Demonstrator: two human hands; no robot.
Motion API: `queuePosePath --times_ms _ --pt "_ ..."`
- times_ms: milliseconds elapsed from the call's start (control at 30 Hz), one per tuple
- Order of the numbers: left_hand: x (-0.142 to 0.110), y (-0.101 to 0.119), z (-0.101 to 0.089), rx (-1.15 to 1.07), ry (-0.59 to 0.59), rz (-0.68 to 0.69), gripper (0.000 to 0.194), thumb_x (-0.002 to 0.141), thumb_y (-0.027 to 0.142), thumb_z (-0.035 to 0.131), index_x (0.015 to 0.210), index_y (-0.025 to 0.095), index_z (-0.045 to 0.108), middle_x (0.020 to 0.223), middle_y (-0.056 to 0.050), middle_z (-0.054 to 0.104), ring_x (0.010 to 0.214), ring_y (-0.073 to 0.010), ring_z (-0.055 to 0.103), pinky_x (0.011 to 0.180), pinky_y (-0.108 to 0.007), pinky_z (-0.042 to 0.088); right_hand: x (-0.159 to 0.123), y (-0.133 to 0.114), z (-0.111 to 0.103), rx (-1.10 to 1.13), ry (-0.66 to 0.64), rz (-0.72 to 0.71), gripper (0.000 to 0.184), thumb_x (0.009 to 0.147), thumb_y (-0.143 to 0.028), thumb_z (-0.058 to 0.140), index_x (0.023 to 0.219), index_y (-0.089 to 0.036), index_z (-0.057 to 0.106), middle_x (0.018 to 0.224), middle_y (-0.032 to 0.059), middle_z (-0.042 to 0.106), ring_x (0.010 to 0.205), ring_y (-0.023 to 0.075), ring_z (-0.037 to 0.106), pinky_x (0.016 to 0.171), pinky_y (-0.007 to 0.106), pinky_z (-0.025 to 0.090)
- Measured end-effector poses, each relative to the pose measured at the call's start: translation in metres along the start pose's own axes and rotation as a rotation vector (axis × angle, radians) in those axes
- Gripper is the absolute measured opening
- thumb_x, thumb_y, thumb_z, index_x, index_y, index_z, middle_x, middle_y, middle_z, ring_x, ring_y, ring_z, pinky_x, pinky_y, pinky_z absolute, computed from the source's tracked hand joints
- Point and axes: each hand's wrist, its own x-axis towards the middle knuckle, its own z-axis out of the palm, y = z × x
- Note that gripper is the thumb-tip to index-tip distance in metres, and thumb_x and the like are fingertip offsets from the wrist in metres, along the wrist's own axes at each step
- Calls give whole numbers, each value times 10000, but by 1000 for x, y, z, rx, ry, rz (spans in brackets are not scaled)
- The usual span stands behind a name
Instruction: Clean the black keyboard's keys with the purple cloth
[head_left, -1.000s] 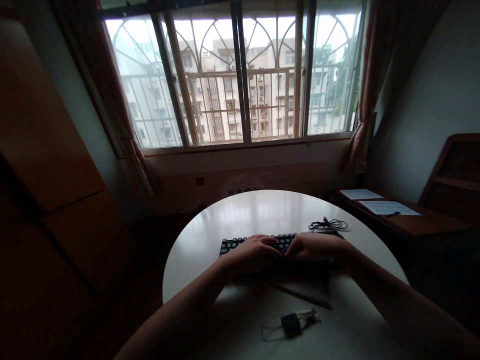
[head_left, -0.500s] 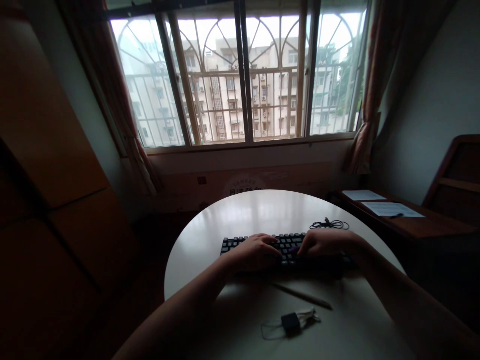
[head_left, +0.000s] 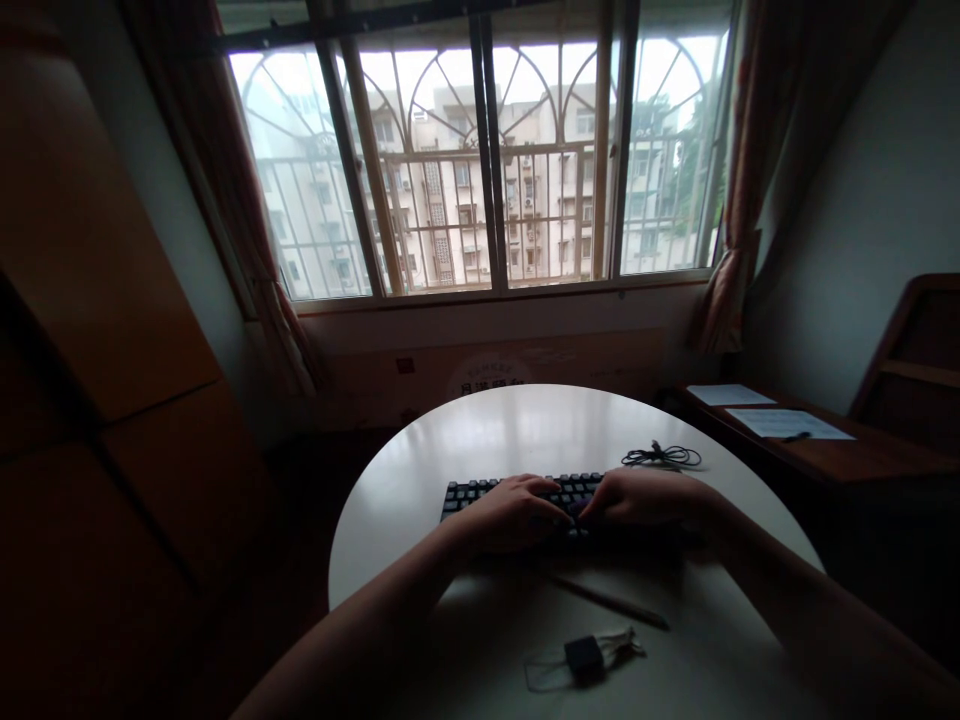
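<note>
A black computer keyboard (head_left: 463, 493) lies across the round white table. My left hand (head_left: 510, 510) rests on the keyboard's middle, with fingers stretched over the keys and thumb apart from them. Just right of it, my right hand (head_left: 641, 495) bends down over the keys, its fingers closed in a pinch. Between those fingertips shows a small dark purple thing (head_left: 579, 507), mostly hidden and too dim to name. Both hands cover much of the keyboard's middle and right side. Nearer to me lies a thin, dark stick-like tool (head_left: 615, 603).
A coiled black cable (head_left: 661, 456) lies behind the right hand. In front is a small dark block (head_left: 584, 657) with a thin wire loop and pale prongs. On the wooden side table (head_left: 892, 450) at right are paper sheets (head_left: 799, 422) and a pen (head_left: 796, 437).
My right hand has shifted slightly left with the purple thing, closer to my left thumb. The left hand stays on the keyboard. The whole view has tilted a little.
</note>
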Motion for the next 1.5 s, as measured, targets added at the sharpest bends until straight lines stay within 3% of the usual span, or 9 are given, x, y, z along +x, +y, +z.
queuePosePath --times_ms 233,333,433,567,800,1000,1500 --pt "2 1 0 -26 39 10 246 885 227 650 1100 289 750 1285 -69 632 1145 -245 615 1001 -347 462 -3 -9 -2 -57 -56 34 370 839 -373 590 1157 -275 753 962 9 782 806 207 688 681 234 448" --pt "3 -2 0 -72 75 12 201 871 214 651 1041 238 757 1182 -68 682 1049 -224 654 937 -312 493 -1 -9 -1 -39 -21 15 359 845 -365 582 1153 -291 753 1014 2 779 844 211 699 720 238 464" --pt "2 -8 2 -108 129 -40 186 857 195 648 1010 220 751 1100 -58 707 988 -205 664 880 -285 509 2 -10 2 -21 30 -5 363 847 -328 571 1164 -293 746 1071 4 771 885 216 707 773 248 481" --pt "1 -18 6 -128 166 -103 201 846 180 647 1016 223 746 1079 -50 708 974 -196 657 869 -276 510 0 -8 2 -17 0 -6 361 834 -339 589 1146 -272 758 1061 16 773 890 229 708 790 263 490" --pt "2 -23 8 -148 138 -77 198 842 158 637 999 208 749 1052 -56 711 966 -191 651 886 -274 497 7 -6 8 -29 88 -1 371 830 -288 542 1122 -254 769 1014 21 778 828 203 695 748 248 488" --pt "1 -23 6 -168 134 -59 208 842 144 631 1004 208 745 1045 -50 706 958 -187 650 885 -272 495 5 -7 5 -13 26 -26 344 823 -307 568 1089 -254 780 1008 9 778 858 209 698 762 245 484" --pt "1 -20 3 -150 107 -52 192 872 205 625 1022 217 745 1066 -60 706 973 -199 652 888 -283 501 7 -7 6 0 73 -39 354 831 -293 564 1116 -254 770 1024 12 776 870 208 699 785 247 489"
